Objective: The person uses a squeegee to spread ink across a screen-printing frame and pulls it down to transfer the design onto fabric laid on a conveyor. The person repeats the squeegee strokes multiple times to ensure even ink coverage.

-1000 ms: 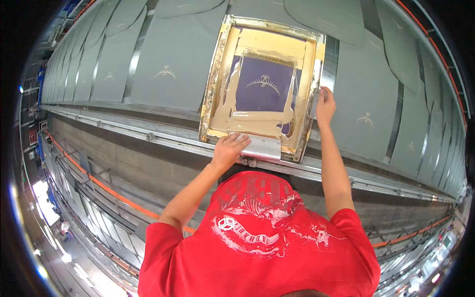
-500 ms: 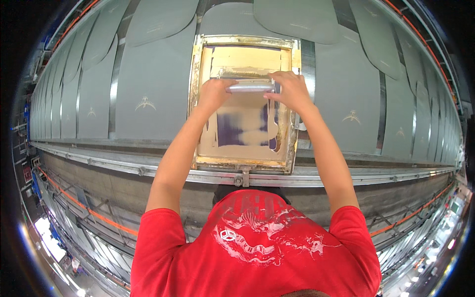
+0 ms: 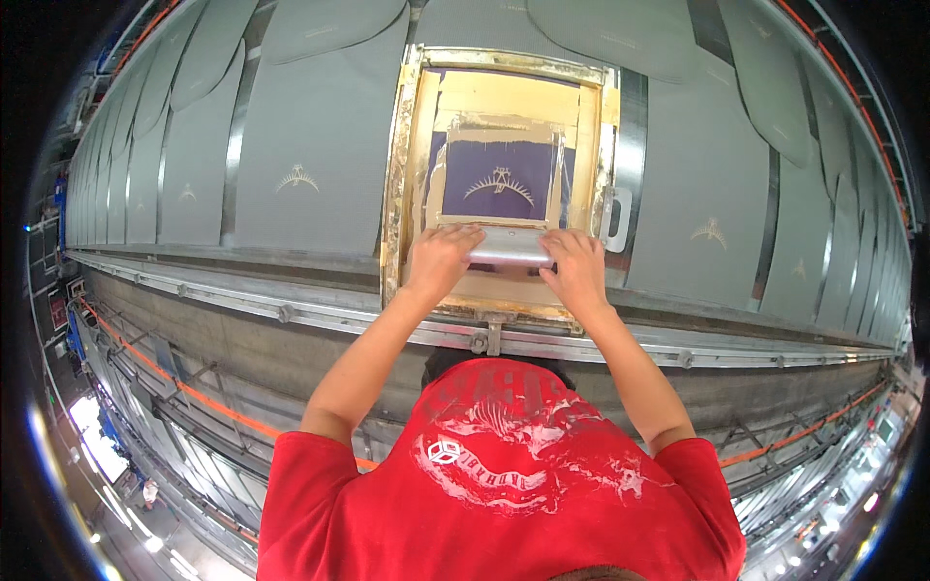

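Note:
A squeegee with a silver metal handle (image 3: 511,247) lies across the near part of a screen-printing frame (image 3: 397,174). My left hand (image 3: 442,259) grips its left end and my right hand (image 3: 578,271) its right end, fingers wrapped over the top. Beyond the squeegee, a light winged crest design (image 3: 499,189) shows in the dark purple mesh window. Beige paste lines the window's sides, and yellowish tape borders the far end. The squeegee's blade is hidden under the handle and my fingers.
Grey-green fabric panels (image 3: 310,126) lie to both sides, several bearing a small light crest. A metal rail (image 3: 339,324) with clamps runs along the table's near edge. Beside the frame's right side is a pale handle-shaped fitting (image 3: 616,220).
Both hands have drawn the squeegee from the far part of the screen toward me. The crest in the mesh, covered by beige paste before, now shows. The view has shifted slightly.

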Action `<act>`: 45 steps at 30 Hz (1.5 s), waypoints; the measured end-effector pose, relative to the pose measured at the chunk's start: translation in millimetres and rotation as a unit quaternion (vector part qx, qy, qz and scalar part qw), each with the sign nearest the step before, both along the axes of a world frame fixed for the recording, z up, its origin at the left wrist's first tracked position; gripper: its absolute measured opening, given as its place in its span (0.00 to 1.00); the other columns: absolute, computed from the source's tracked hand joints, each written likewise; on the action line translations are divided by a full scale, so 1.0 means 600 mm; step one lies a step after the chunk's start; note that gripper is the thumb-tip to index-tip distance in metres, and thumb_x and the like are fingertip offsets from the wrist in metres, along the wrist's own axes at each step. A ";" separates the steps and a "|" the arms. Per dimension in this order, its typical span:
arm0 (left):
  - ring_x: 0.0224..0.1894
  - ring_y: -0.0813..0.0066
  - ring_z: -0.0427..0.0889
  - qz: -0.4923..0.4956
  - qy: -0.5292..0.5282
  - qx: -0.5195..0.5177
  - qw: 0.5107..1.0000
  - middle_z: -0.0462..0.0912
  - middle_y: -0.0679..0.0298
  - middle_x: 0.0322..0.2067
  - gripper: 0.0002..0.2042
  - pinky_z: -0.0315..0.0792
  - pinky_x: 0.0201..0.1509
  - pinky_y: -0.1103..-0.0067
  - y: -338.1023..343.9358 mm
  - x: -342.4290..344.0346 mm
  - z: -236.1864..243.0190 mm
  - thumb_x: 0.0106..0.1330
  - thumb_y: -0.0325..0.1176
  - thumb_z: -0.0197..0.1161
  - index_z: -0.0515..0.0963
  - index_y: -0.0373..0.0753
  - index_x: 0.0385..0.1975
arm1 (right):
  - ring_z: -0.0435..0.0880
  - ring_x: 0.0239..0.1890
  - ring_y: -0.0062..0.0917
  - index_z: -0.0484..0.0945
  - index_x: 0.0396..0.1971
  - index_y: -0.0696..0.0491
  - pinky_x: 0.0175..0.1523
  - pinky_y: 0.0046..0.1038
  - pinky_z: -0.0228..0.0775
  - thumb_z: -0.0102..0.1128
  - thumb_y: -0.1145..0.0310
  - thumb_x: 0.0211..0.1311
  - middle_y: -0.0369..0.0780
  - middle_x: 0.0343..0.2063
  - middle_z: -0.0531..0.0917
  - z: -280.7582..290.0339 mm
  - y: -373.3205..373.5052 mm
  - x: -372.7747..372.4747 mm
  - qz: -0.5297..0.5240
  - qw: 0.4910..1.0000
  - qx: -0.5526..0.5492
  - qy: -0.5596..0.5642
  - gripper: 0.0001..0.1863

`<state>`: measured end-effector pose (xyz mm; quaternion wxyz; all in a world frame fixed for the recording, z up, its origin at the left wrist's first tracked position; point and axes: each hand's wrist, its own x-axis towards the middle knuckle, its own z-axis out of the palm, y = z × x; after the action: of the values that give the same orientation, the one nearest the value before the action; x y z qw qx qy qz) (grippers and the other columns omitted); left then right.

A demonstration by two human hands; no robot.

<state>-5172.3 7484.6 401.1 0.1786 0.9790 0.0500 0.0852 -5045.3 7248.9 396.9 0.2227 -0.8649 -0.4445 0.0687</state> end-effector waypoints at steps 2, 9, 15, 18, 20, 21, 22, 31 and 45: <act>0.42 0.63 0.87 0.015 0.016 -0.023 0.999 0.89 0.64 0.42 0.19 0.79 0.45 0.68 0.015 0.029 0.006 0.50 0.24 0.67 0.88 0.48 0.43 | 0.76 0.57 0.31 0.82 0.50 0.48 0.62 0.39 0.62 0.73 0.71 0.46 0.36 0.51 0.82 0.014 0.021 0.031 -0.005 0.998 0.042 -0.037 0.26; 0.38 0.58 0.87 0.037 0.008 -0.013 0.999 0.89 0.60 0.37 0.17 0.81 0.44 0.67 0.111 0.229 0.015 0.53 0.30 0.69 0.88 0.53 0.44 | 0.80 0.53 0.40 0.84 0.46 0.54 0.61 0.37 0.73 0.71 0.75 0.49 0.42 0.47 0.85 -0.016 0.131 0.210 -0.031 0.992 0.118 0.027 0.20; 0.43 0.62 0.87 0.038 0.068 -0.015 0.997 0.88 0.64 0.43 0.20 0.79 0.47 0.67 0.044 0.098 -0.008 0.49 0.27 0.70 0.87 0.50 0.45 | 0.78 0.58 0.40 0.81 0.51 0.55 0.65 0.37 0.71 0.72 0.76 0.47 0.45 0.54 0.82 -0.050 0.049 0.082 -0.020 0.989 0.116 0.089 0.26; 0.52 0.67 0.84 0.009 0.050 -0.001 0.999 0.86 0.67 0.51 0.21 0.75 0.54 0.68 -0.001 -0.004 -0.020 0.49 0.24 0.69 0.86 0.47 0.46 | 0.77 0.58 0.41 0.80 0.52 0.54 0.65 0.37 0.71 0.73 0.76 0.45 0.44 0.56 0.80 -0.049 -0.003 -0.019 -0.012 0.989 0.097 0.110 0.28; 0.54 0.68 0.84 0.003 0.038 0.000 0.999 0.86 0.69 0.51 0.22 0.76 0.52 0.67 -0.013 -0.032 -0.011 0.49 0.22 0.66 0.86 0.49 0.46 | 0.77 0.58 0.41 0.80 0.53 0.54 0.64 0.37 0.71 0.72 0.77 0.45 0.44 0.55 0.81 -0.037 -0.017 -0.046 -0.011 0.988 0.085 0.125 0.28; 0.54 0.68 0.84 -0.001 0.029 0.001 1.000 0.86 0.70 0.51 0.23 0.77 0.52 0.67 -0.013 -0.032 -0.007 0.50 0.22 0.65 0.86 0.50 0.47 | 0.77 0.58 0.41 0.80 0.53 0.54 0.64 0.37 0.71 0.72 0.77 0.45 0.44 0.55 0.81 -0.030 -0.017 -0.048 -0.011 0.988 0.078 0.130 0.29; 0.52 0.66 0.85 -0.012 0.022 -0.004 1.000 0.87 0.68 0.49 0.21 0.77 0.51 0.68 -0.007 -0.028 -0.003 0.51 0.22 0.65 0.86 0.49 0.46 | 0.78 0.58 0.41 0.80 0.53 0.53 0.63 0.38 0.72 0.72 0.77 0.46 0.44 0.55 0.81 -0.021 -0.015 -0.043 -0.008 0.987 0.071 0.141 0.29; 0.38 0.61 0.87 0.004 -0.068 -0.010 0.998 0.89 0.62 0.37 0.17 0.79 0.45 0.69 0.128 0.247 -0.009 0.51 0.25 0.66 0.88 0.48 0.42 | 0.81 0.52 0.40 0.83 0.47 0.56 0.60 0.36 0.74 0.71 0.75 0.49 0.44 0.49 0.84 -0.011 0.130 0.230 -0.033 0.988 0.147 0.037 0.21; 0.37 0.61 0.88 0.009 0.042 -0.027 0.999 0.89 0.59 0.35 0.15 0.80 0.43 0.66 0.040 0.081 -0.005 0.51 0.29 0.69 0.88 0.47 0.41 | 0.81 0.55 0.42 0.84 0.48 0.54 0.62 0.38 0.73 0.71 0.75 0.47 0.45 0.51 0.84 -0.060 0.033 0.043 -0.053 0.985 0.126 0.101 0.23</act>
<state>-5123.5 7508.6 398.3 0.2019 0.9760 0.0682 0.0439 -5019.4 7268.6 361.1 0.3768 -0.8410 -0.3784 0.0869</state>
